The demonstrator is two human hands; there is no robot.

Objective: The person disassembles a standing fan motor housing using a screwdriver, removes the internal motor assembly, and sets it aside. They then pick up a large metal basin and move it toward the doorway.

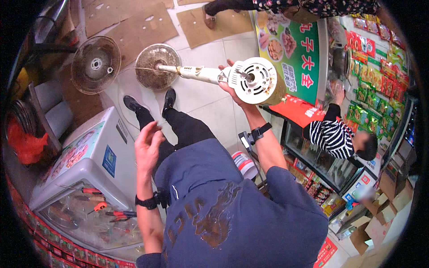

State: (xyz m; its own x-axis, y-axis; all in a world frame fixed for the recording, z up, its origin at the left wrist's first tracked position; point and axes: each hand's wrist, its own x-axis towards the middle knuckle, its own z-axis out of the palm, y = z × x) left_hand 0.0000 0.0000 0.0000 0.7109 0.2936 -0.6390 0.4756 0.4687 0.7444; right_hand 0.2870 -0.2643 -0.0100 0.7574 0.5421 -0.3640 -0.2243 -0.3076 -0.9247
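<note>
Several hand tools, freezer top: a red-handled screwdriver (91, 190) and red-and-black-handled pliers (123, 215) lie on the white chest freezer (96, 172) at far left, and a stray elbow could knock one off the sloping-looking surface.

Wire guard: round, brownish, see-through fan guard (96, 64), down by the cardboard, well apart from the stand; one careless step could bend those thin wires.

Cord: thin and pale (134, 68), running across toward the pole; a shoe catching it might jerk everything sideways.

Left hand: bare, empty, fingers loosely curled (149, 145) over the legs, lending the fan no support at all. That's the weak spot, I'd say.

Base: a round, brown-stained disc (149, 76), apparently on the pale floor tiles ahead of the black shoes (134, 102); tilt the pole far enough and it could tip or skid.

Pole: white, slim and tubular (196, 73), joining base to head; a loose joint might let it twist, though tightness can't be told from here.

Right hand: wrapped around the neck (234, 93) just below the head, the only hold on the fan; slip, and the top-heavy end swings.

Motor head: white, round, slotted housing (257, 89) with a bare shaft facing up, and that exposed shaft could scrape skin or get bent in a fall.
</note>
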